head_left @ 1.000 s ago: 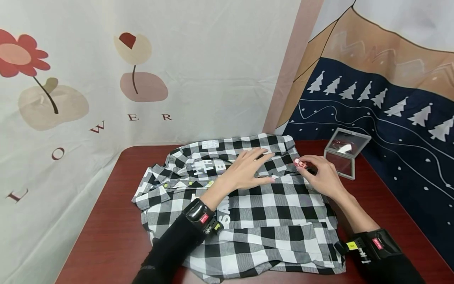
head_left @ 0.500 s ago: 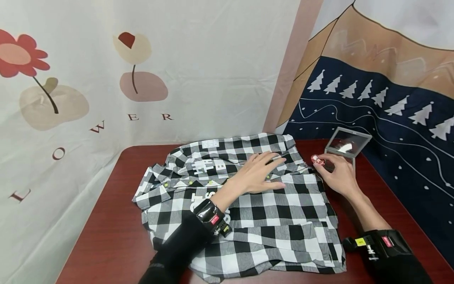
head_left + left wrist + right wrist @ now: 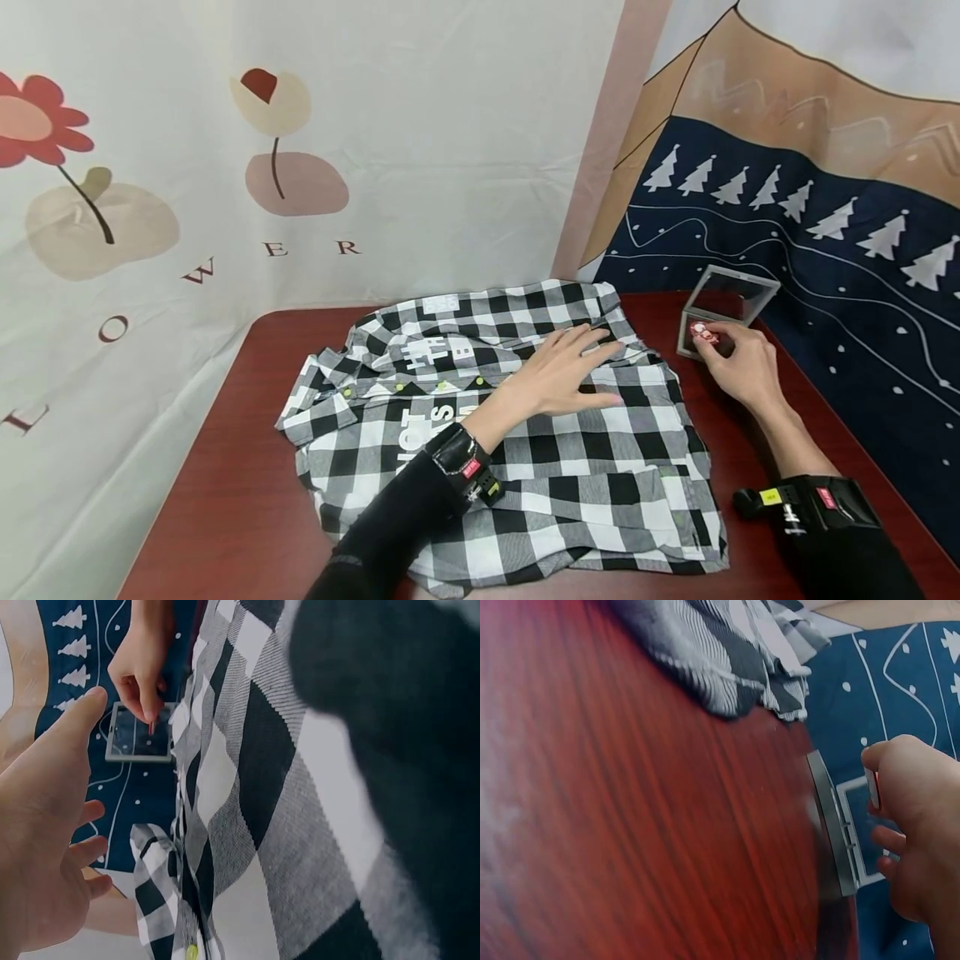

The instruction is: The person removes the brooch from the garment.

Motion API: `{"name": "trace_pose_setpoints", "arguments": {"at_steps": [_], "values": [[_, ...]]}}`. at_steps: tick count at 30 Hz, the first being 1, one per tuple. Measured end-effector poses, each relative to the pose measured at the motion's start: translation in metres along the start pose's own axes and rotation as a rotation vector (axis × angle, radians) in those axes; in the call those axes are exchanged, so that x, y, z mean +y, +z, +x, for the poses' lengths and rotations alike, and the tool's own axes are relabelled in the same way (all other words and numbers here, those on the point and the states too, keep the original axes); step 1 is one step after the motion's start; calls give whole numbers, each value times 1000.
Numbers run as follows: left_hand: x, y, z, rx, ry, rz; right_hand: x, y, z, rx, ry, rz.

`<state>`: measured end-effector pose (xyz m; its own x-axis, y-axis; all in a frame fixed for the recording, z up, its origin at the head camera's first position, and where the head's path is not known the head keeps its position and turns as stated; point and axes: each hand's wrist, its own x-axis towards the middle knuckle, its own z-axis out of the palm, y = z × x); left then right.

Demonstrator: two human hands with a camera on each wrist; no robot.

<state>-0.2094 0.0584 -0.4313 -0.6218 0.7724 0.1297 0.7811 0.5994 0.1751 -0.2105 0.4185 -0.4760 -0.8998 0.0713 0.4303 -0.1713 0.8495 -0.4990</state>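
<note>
Between thumb and fingers of my right hand [image 3: 746, 367] is a small, flat red-and-white piece [image 3: 703, 332] with a figure on it, seen edge-on in the right wrist view. It is over the base of a small hinged clear-lidded box [image 3: 682, 335], whose lid stands raised; part of the base is hidden by the hand. My left hand [image 3: 558, 375], fingers spread and fairly straight, is low over a black-and-white checked shirt [image 3: 570, 450] and grips nothing. In the left wrist view its thumb and fingers [image 3: 90, 847] are apart, beside the cloth.
The shirt lies spread on a dark red wooden table [image 3: 225, 467], with yellow-green buttons [image 3: 442, 386] along its placket. Behind the table hang a pale flower-print curtain [image 3: 450, 167] and a navy tree-print cloth [image 3: 825, 275]. The box stands by the table's far right edge.
My right hand has carried the red-and-white piece right, from above the shirt's edge to the box. My left hand has slid a little to the right over the shirt.
</note>
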Motion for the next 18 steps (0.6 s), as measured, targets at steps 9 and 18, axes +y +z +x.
{"name": "trace_pose_setpoints", "arguments": {"at_steps": [9,18], "values": [[7,3,2,-23,-11,56,9,0,2,5,40,-30],[7,4,1,-15,-6,69,14,2,3,-20,82,-79]]}}
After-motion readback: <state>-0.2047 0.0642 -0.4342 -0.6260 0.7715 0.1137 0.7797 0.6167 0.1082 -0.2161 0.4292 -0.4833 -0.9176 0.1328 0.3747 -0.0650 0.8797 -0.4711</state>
